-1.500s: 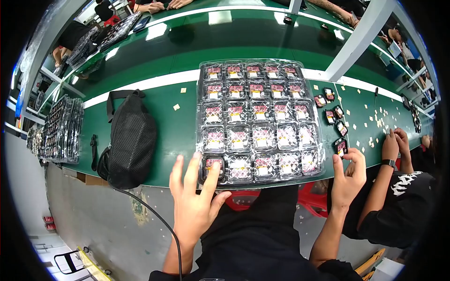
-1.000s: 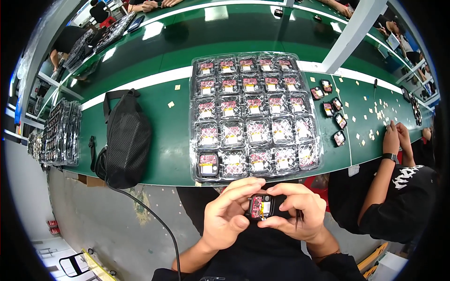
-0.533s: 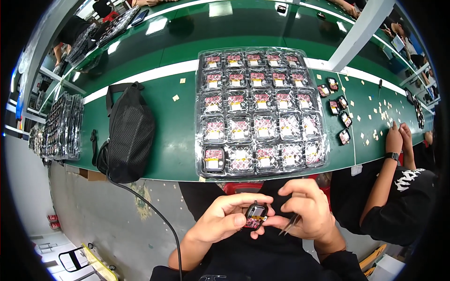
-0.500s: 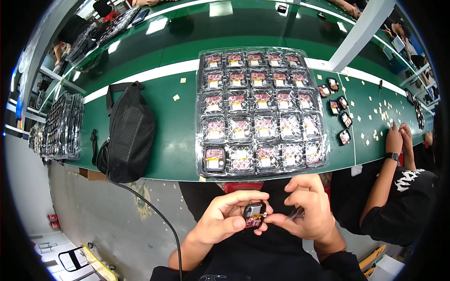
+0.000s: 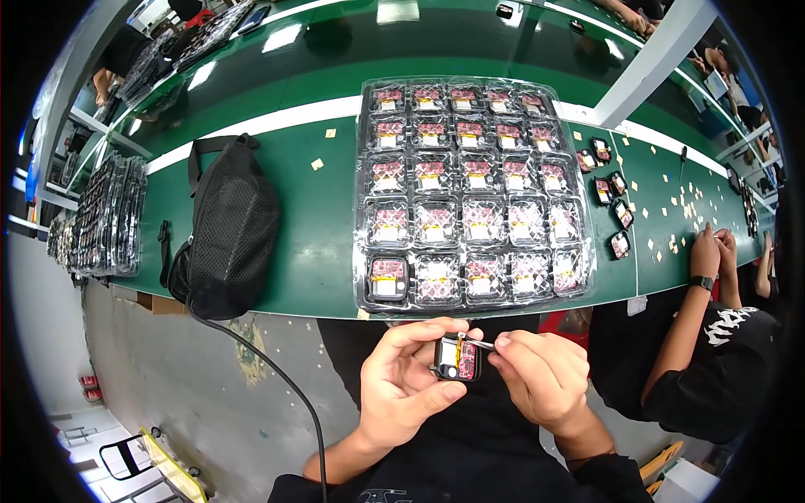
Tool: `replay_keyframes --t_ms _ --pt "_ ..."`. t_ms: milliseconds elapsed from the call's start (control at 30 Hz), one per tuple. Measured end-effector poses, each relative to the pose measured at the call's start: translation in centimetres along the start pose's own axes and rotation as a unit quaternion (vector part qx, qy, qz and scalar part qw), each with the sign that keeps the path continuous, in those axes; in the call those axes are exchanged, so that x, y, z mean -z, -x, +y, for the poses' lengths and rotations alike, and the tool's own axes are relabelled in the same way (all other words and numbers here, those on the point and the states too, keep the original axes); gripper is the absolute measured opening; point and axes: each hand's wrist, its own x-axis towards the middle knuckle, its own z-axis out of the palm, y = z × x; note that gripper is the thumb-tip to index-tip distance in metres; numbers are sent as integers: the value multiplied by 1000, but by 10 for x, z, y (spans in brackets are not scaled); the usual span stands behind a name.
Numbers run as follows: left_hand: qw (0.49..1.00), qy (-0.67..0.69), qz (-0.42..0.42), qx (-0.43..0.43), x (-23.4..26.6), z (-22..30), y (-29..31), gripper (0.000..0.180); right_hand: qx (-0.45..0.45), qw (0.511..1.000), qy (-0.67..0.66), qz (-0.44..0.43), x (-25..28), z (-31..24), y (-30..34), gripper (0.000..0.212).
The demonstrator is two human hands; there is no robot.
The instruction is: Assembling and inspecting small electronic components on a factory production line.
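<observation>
Just past the table's front edge, my left hand (image 5: 408, 381) is closed round a small black-cased device (image 5: 458, 359), its open side up. Inside the case show a red circuit board, a silver-white block and a yellow strip. My right hand (image 5: 541, 377) pinches thin metal tweezers (image 5: 480, 343), whose tips reach the upper edge of the device, by a small whitish piece there. Whether the tips grip that piece is too small to tell. In front of my hands lies a clear plastic tray (image 5: 362, 201) filled with rows of similar devices.
A black mesh bag (image 5: 233, 230) lies left of the tray, with a black cable (image 5: 281, 377) hanging past my left arm. Stacked trays (image 5: 109, 218) stand far left. Several loose devices (image 5: 602, 191) sit right of the tray. A person (image 5: 704, 352) works close by on the right.
The device has turned in my left hand, its red board now to the right. My right hand has lowered its raised fingers into a pinch, bringing the tweezers to the device's upper edge.
</observation>
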Motion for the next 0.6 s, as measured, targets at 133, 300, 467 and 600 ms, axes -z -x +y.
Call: replay_keyframes --t_ms 133,300,467,600 --pt "1000 1 -7 19 -2 -2 1 58 36 999 24 29 -4 3 0 24" --pt "1000 -12 -12 21 -1 -4 2 59 23 999 25 18 -5 4 1 23" --pt "1000 4 -6 22 0 -4 3 60 -39 997 -65 24 -9 5 4 23" --pt "999 -43 -1 9 -3 -2 3 60 -60 992 -108 23 -10 8 3 25"
